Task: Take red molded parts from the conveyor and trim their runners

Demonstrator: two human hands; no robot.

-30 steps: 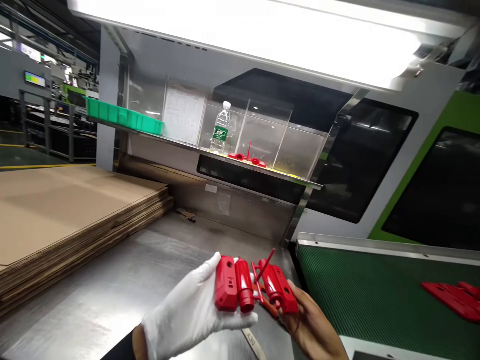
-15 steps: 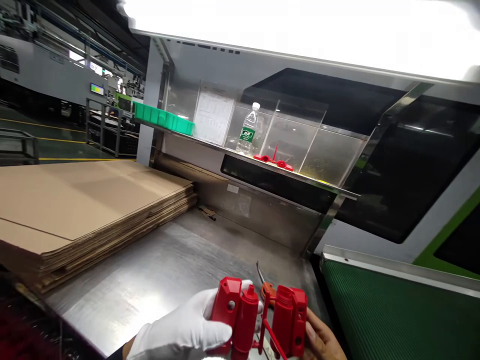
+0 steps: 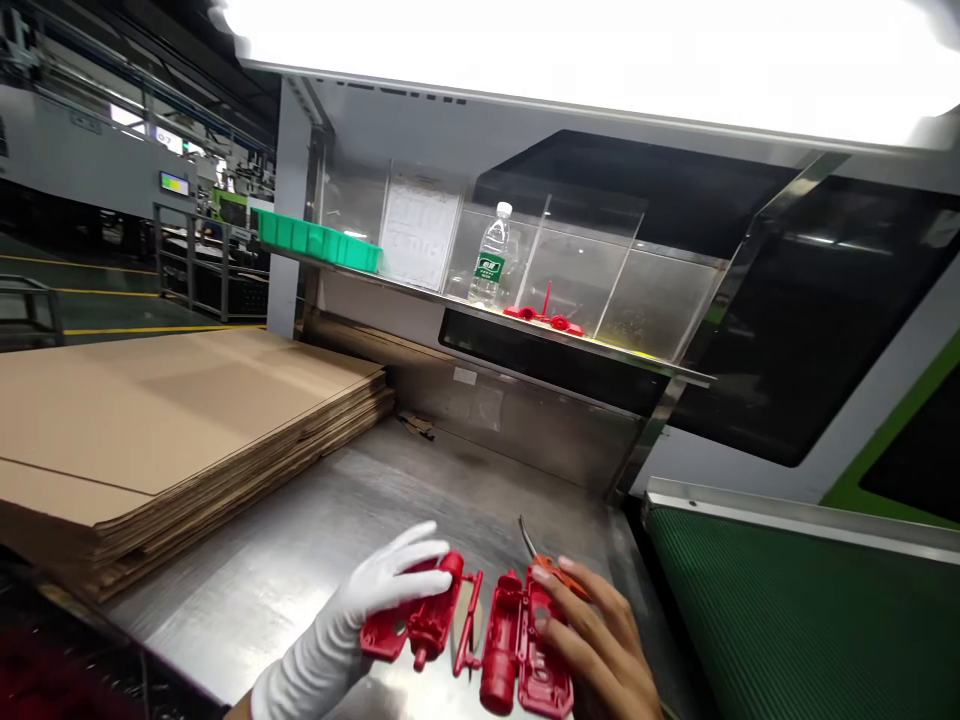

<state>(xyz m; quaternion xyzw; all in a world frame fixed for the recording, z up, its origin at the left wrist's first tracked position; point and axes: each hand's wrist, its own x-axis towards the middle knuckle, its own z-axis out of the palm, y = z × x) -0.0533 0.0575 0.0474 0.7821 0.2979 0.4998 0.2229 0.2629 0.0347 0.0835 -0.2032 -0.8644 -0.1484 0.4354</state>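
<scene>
A red moulded plastic piece has two halves joined by thin red bars; its hollow inner side faces up. My left hand, in a white glove, holds the left half with its fingers over the top. The bare right hand grips the right half at its outer side, fingers across it. Just behind the right half, partly covered by the right hand, lies a tool with a curved metal tip and orange handles on the metal table.
Stacked cardboard sheets lie at the left. A shelf above the table bears a green tray, a water bottle and red parts. To the right is a green ribbed conveyor belt.
The red piece has been turned over, so its hollow inner side now shows. Both hands have shifted grip, with fingers now over the top of the halves. The view has moved slightly.
</scene>
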